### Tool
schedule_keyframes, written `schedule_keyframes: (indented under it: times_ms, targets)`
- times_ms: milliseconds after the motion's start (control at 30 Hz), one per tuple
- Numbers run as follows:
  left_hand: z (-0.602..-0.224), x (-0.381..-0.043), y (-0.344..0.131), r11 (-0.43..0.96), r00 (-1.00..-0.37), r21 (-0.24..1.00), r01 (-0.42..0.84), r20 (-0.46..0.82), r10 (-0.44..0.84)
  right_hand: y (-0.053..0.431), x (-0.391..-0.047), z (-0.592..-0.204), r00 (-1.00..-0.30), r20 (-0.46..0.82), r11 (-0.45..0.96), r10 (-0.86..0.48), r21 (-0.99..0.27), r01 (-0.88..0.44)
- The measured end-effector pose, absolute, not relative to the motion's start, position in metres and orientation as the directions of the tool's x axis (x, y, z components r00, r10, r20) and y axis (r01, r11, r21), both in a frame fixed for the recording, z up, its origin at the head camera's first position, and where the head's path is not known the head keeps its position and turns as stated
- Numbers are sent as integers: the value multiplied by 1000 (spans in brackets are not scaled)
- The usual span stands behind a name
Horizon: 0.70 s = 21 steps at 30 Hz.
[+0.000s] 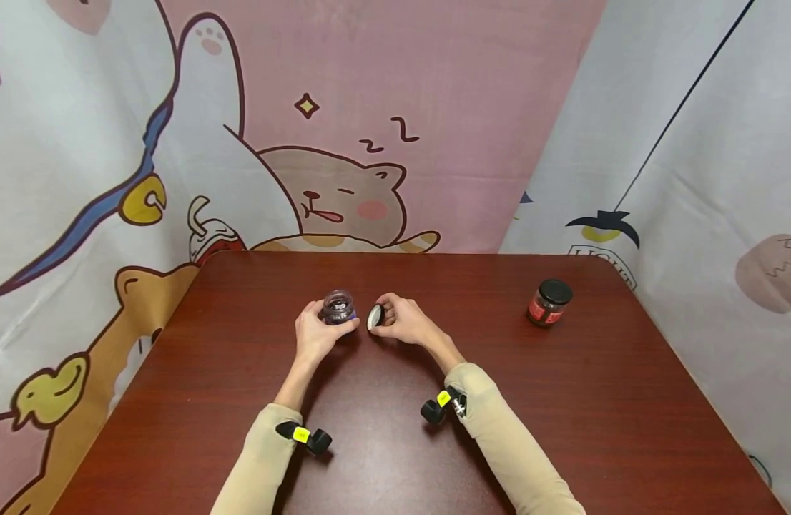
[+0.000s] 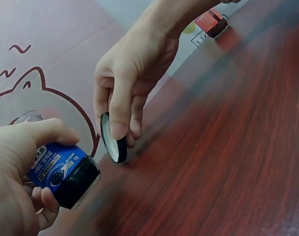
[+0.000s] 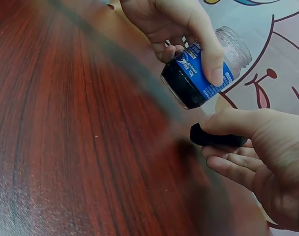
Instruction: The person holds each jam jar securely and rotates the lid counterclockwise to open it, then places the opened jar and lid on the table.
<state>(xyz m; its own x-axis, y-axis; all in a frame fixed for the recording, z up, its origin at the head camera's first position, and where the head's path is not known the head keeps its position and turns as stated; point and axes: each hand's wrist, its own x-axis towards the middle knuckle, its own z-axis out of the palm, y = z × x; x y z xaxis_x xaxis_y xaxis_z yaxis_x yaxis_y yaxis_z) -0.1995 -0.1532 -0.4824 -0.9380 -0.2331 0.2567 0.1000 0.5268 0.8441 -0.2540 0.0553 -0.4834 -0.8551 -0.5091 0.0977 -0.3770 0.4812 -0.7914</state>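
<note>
A glass jar [image 3: 198, 73] with a blue label and dark contents is gripped by my left hand [image 1: 317, 335], thumb on one side and fingers round the other. Its mouth is uncovered, as the head view shows. To the right of it, my right hand [image 1: 405, 320] pinches a black lid [image 2: 113, 140] between thumb and fingers. The lid stands on edge, its pale inner face turned toward the jar. A small gap separates lid and jar. In the left wrist view the jar's label [image 2: 56, 164] faces the camera.
A second jar [image 1: 548, 303], with a black lid and red label, stands farther right on the dark reddish-brown table [image 1: 382, 458]. Behind the table hangs a cloth [image 1: 473, 129] printed with cartoon animals. Each sleeve carries a small black camera.
</note>
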Motion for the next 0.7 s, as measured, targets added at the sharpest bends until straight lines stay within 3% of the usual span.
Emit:
schedule_keyframes:
  times_ms: [200,700]
  targets:
    - [-487,-201,-154,523,-936,847,96,256,-242,52,-255,-485,-867,69,505,-494,-789,-350]
    - [-496,-208,-153,517,-926,853,76,252,-281,45,-258,-493,-874,119,668,-471,-600,-441]
